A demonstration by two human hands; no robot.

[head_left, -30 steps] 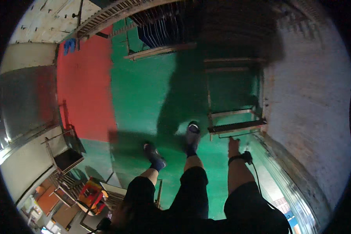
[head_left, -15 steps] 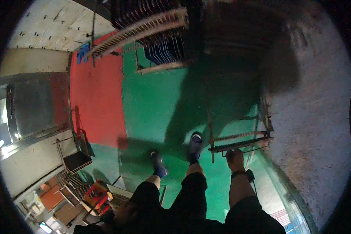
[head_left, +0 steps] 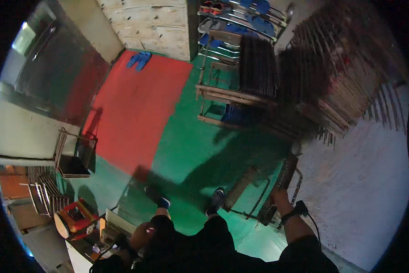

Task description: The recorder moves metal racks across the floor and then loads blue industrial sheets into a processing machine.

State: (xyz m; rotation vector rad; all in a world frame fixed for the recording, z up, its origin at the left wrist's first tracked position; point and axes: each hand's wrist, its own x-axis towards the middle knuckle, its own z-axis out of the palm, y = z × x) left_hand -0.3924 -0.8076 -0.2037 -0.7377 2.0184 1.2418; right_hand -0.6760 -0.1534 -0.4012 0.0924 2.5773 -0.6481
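Beside the pale wall [head_left: 350, 195], the right hand [head_left: 281, 201] seems curled around the slotted rack [head_left: 286, 172] on the green floor [head_left: 190, 148], likely to steady it, while the left hand [head_left: 142, 235], near the thigh, shows no readable finger position.

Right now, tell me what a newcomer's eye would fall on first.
Probably the bright red floor patch, left of centre beside the green floor. At its far end lies a pair of blue sandals, near a pale cabinet. Lower right, the right hand grips a dark slotted rack.
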